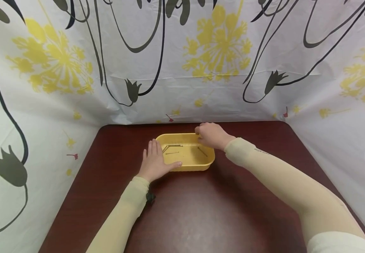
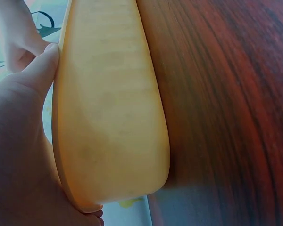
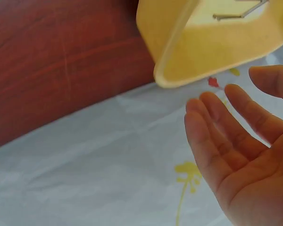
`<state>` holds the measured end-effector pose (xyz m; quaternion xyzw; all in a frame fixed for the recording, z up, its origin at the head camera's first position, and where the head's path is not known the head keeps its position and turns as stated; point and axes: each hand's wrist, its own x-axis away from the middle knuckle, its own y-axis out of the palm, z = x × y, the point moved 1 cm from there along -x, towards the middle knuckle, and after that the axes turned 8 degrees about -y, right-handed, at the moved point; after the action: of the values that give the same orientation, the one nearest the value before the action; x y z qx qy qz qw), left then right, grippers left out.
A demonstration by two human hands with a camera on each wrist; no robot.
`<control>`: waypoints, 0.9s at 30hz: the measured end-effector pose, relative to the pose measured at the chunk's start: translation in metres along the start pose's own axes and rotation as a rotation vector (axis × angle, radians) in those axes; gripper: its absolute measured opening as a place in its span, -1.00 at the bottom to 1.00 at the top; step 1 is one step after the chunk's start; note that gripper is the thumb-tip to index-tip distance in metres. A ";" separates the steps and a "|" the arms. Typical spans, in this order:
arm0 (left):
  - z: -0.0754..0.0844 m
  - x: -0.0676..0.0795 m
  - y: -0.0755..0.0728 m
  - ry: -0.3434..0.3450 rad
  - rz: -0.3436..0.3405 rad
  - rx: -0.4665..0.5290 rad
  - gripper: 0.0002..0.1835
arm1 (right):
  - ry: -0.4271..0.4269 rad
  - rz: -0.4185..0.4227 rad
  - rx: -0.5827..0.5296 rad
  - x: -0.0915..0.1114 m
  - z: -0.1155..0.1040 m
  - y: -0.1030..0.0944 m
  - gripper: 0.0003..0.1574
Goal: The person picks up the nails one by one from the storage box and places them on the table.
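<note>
A shallow yellow plastic tray [image 1: 190,168] sits toward the far side of the table, with several thin nails [image 1: 202,151] lying scattered on its floor. My left hand [image 1: 155,161] rests against the tray's left end, fingers straight along that side and thumb stretched over the front rim. In the left wrist view, the thumb tip [image 2: 51,49] touches the rim above the tray's outer wall. At the back right corner is my right hand [image 1: 212,135], palm showing in the right wrist view. Its fingers [image 3: 247,110] are loosely bent just outside the rim and hold nothing.
The dark red wooden table [image 1: 182,211] has rounded far corners. A white cloth [image 1: 176,88] printed with yellow and grey flowers hangs behind it and along both sides. A small dark object [image 1: 150,197] sits at the left wrist.
</note>
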<state>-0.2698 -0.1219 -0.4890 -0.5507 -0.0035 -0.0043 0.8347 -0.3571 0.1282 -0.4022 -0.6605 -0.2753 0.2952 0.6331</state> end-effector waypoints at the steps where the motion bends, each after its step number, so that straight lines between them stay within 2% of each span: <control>1: 0.000 0.000 0.000 0.002 0.002 -0.003 0.54 | 0.000 -0.006 -0.014 -0.002 -0.001 0.003 -0.80; 5: -0.001 0.000 0.000 0.001 0.003 0.003 0.55 | 0.016 -0.051 -0.071 -0.008 -0.004 0.016 -0.91; 13: 0.000 0.000 0.000 0.007 -0.003 0.012 0.53 | 0.064 -0.149 -0.015 -0.012 -0.003 0.042 -0.81; 16: 0.000 0.001 0.001 0.008 -0.003 0.015 0.53 | 0.037 -0.154 0.066 -0.012 -0.001 0.051 -0.73; 21: 0.000 0.001 0.001 0.007 0.004 0.012 0.54 | -0.045 -0.134 0.228 -0.013 -0.001 0.065 -0.79; 27: -0.001 0.000 0.001 0.008 0.009 0.002 0.54 | -0.085 -0.141 0.335 -0.015 -0.007 0.070 -0.77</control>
<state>-0.2694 -0.1227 -0.4900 -0.5497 0.0023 -0.0027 0.8353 -0.3629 0.1089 -0.4709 -0.5116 -0.2945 0.3195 0.7412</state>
